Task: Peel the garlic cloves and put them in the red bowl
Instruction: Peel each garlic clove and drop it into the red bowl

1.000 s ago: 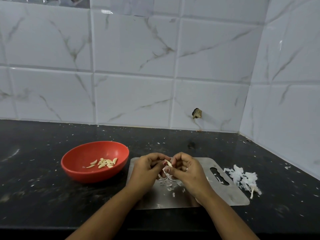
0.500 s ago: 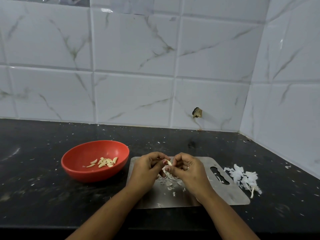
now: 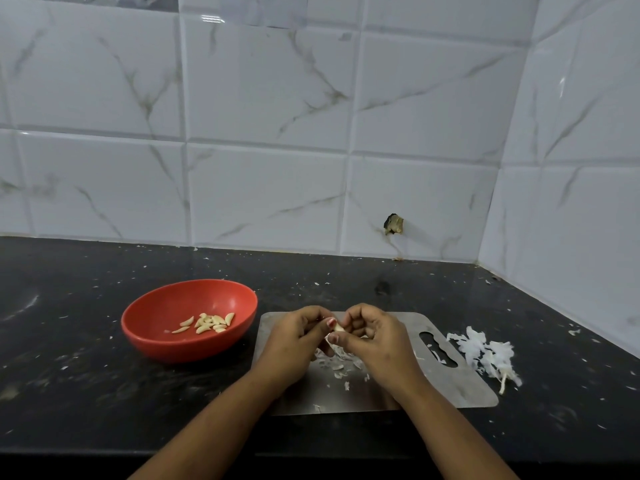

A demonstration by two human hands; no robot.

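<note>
Both hands, left hand (image 3: 294, 341) and right hand (image 3: 375, 336), pinch one pale garlic clove (image 3: 338, 328) with curled fingers above the steel cutting board (image 3: 464, 386). The red round plastic bowl (image 3: 162, 341) (peeled cloves (image 3: 207, 323) inside) stands just left; white peel heap (image 3: 485, 356) lies right on the black worktop (image 3: 69, 393).

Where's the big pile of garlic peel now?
In the head view, the big pile of garlic peel lies on the black counter at the right, just off the handle end of the steel board.

Both forearms reach forward; the left hand (image 3: 294, 341) and right hand (image 3: 375, 337) meet, fingers curled, fingertips pinched together.
</note>
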